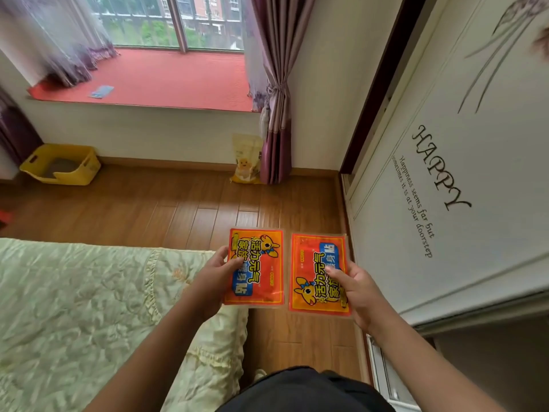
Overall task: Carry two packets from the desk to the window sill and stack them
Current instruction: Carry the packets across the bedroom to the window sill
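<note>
Two flat orange-red packets with cartoon deer and blue labels are held side by side over the wooden floor. My left hand [215, 278] grips the left packet [261, 263] by its left edge, thumb on top. My right hand [355, 288] grips the right packet [312, 263] by its right edge. The packets lie almost edge to edge without overlapping. Far ahead is the window sill [178, 78], a wide ledge covered in red, well beyond both hands.
A small blue flat item [102, 91] lies on the sill. A bed with a green quilt [89, 307] is at my left. A white wardrobe door [445, 173] runs along the right. A yellow tub [61, 164], a yellow bag [246, 159] and a purple curtain [276, 99] stand below the sill.
</note>
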A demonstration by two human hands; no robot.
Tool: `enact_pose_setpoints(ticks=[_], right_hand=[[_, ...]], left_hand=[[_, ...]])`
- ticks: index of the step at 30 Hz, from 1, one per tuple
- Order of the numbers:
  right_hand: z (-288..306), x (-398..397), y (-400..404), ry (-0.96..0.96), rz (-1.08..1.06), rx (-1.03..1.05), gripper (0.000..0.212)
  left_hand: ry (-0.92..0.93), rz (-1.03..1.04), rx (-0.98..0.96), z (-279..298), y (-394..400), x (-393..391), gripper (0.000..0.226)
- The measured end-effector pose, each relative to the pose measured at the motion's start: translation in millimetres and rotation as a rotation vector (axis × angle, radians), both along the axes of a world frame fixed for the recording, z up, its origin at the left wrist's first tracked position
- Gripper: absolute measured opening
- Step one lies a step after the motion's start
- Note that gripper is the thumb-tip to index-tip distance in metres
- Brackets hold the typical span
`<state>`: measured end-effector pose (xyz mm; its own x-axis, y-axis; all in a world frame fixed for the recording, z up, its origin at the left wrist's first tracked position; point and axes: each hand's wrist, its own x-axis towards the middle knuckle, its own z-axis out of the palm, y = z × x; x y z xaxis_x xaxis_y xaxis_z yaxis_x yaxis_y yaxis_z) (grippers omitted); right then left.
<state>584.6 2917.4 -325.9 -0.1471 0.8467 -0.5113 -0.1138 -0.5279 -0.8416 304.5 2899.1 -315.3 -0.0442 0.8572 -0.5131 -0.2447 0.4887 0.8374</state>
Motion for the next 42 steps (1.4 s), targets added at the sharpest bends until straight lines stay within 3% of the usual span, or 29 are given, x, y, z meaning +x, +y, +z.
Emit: enact_pose_setpoints(ticks=[9, 25, 42], right_hand=[[-11, 7, 84, 0.005, -0.012, 0.028, 0.030], [-17, 27, 301, -0.012, 0.150, 0.042, 0.026], [-10, -101, 489, -0.052, 0.316, 0.012, 0.025]], left_hand=[[-0.008, 0.013, -0.021, -11, 84, 5, 0.021], [-0.001, 0.126, -0.058, -7, 259, 30, 0.018], [-0.018, 0.246, -0.078, -26, 402, -79, 0.018]])
